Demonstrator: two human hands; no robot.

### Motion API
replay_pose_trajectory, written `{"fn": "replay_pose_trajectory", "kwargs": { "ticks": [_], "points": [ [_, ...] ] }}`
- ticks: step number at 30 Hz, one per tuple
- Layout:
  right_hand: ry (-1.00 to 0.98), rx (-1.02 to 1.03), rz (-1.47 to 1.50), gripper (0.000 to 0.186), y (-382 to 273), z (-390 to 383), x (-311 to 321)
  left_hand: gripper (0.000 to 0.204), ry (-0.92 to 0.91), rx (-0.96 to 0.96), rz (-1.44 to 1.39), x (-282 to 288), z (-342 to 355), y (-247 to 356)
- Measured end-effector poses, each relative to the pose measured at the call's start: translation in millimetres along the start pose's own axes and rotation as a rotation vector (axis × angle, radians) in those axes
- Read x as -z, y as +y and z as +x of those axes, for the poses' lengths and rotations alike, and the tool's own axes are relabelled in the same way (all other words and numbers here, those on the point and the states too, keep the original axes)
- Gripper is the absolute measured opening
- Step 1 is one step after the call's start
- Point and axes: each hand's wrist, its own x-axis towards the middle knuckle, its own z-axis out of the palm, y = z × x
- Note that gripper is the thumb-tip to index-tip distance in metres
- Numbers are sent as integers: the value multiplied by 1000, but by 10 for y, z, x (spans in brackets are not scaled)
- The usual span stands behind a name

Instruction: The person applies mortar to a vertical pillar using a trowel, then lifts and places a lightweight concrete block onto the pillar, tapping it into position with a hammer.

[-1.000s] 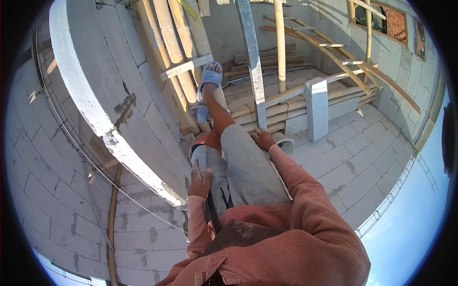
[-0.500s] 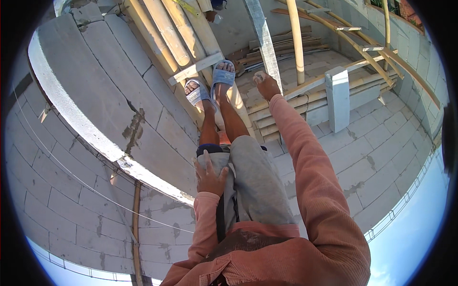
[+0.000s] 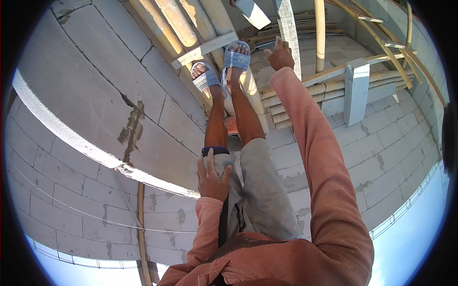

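Observation:
My left hand (image 3: 213, 179) lies with spread fingers over the left knee of my grey shorts (image 3: 267, 190). My right hand (image 3: 280, 56) is stretched out ahead, its thumb and fingers apart with nothing in them. It is close to the upright pale wooden post (image 3: 288, 33); whether it touches the post I cannot tell. Beyond it, at the top edge, a light grey block (image 3: 254, 13) hangs tilted, with a small part of what looks like another person's hand at its upper left. My feet, in blue-grey slide sandals (image 3: 237, 57), stand on bamboo poles near a crosswise wooden slat (image 3: 205, 50).
A grey block wall (image 3: 109, 71) with a pale top edge rises close on my left. Bamboo poles (image 3: 315, 90) run along the right, with an upright grey block (image 3: 357, 90) against them. Lower down, between my legs, an orange container (image 3: 231, 125) shows. Planks (image 3: 305, 31) are stacked further off.
My right hand has reached farther forward, and its curled fingers have opened. The grey block has come into view at the top. My left hand stays on the knee.

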Motion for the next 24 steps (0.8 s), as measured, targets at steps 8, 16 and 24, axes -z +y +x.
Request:
{"fn": "replay_pose_trajectory", "kwargs": {
  "ticks": [8,16,24],
  "points": [
    [206,136,-184,95,-563,695,-394,61,68,48,-75,60,220,32],
    [70,159,-347,83,-1133,1471,-620,58,73,77,-184,71,356,47],
    [67,166,-478,76,-1373,1777,-277,58,86,101,-231,7,333,125]
  ]
}}
